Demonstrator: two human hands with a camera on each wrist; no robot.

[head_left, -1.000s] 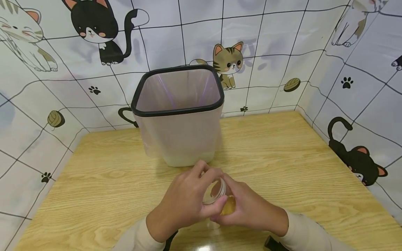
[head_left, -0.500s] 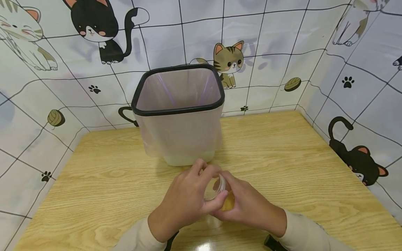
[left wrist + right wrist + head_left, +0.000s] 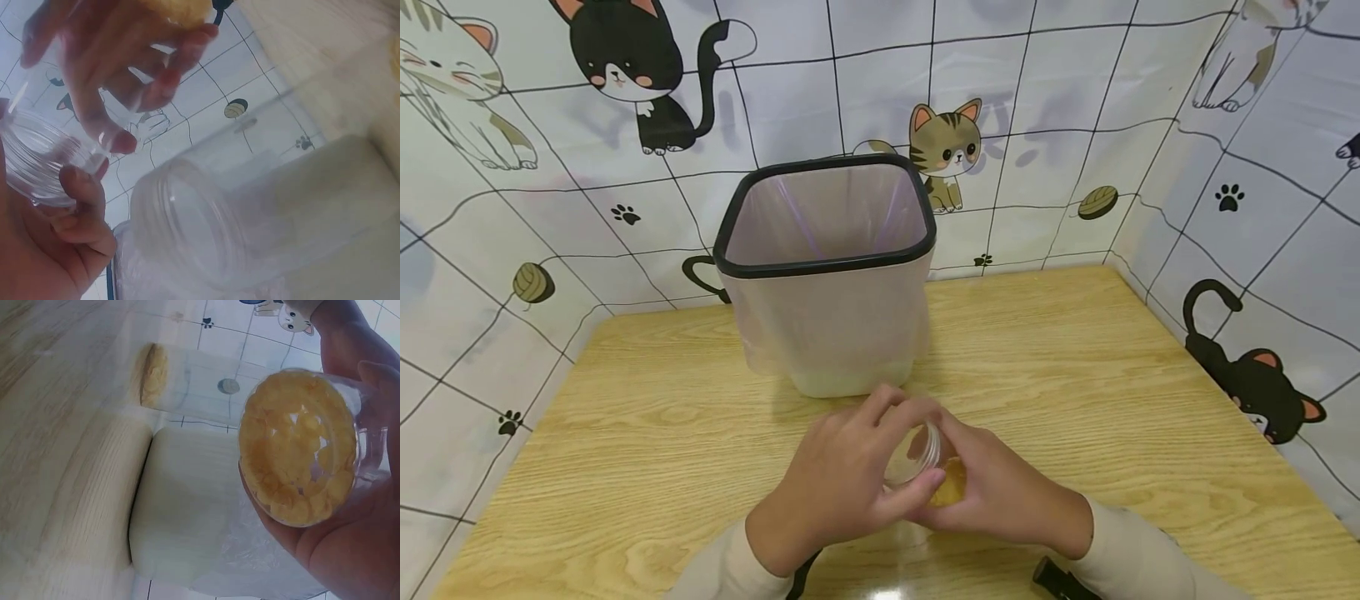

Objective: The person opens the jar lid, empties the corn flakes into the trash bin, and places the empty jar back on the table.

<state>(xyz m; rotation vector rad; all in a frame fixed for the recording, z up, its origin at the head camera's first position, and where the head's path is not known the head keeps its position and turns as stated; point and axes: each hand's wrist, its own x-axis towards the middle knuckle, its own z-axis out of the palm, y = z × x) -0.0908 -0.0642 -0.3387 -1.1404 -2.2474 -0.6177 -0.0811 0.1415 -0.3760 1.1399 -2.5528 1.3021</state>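
A clear jar (image 3: 928, 450) with a ridged, threaded neck is held between both hands above the table's near part. My left hand (image 3: 838, 479) curls fingers and thumb around the neck end. Around the body, my right hand (image 3: 1000, 504) grips near the base. Yellow, flake-like pieces (image 3: 275, 425) lie inside against the base, which faces the camera in the right wrist view. The ridged neck (image 3: 44, 156) also shows in the left wrist view. Whether a lid sits on it I cannot tell.
Behind the hands stands a bin (image 3: 842, 325) with a black rim, lined with a thin bag. It rests on the wooden table (image 3: 655, 417). Cat-printed sheeting (image 3: 1030, 83) walls the back and sides. A large see-through jar shape (image 3: 200, 219) crosses the left wrist view, perhaps a reflection.
Both hands shift slightly up, then back down, with the jar between them. The right wrist moves a little to the right. The grip stays on the jar and the bin stays put.
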